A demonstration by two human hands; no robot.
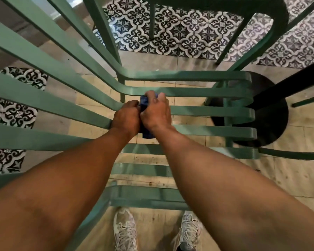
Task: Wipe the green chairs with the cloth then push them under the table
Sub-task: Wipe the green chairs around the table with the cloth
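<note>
Green metal, the slatted chair (207,111) looks stiff and prob. light; for pushing, its back rail w/ both hands seems the best hold. The left hand (126,115) is curled round a slat at the bend of seat and back. Just right of it, touching, the right hand (157,113) grips the soft blue cloth (146,105), bunched, pressed on the slats.

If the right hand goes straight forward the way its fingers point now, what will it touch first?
Most likely the next green slat of the chair seat, just beyond the right hand, which holds the blue cloth together with the left hand. Depth is unclear, so the fingers may pass above it.
</note>
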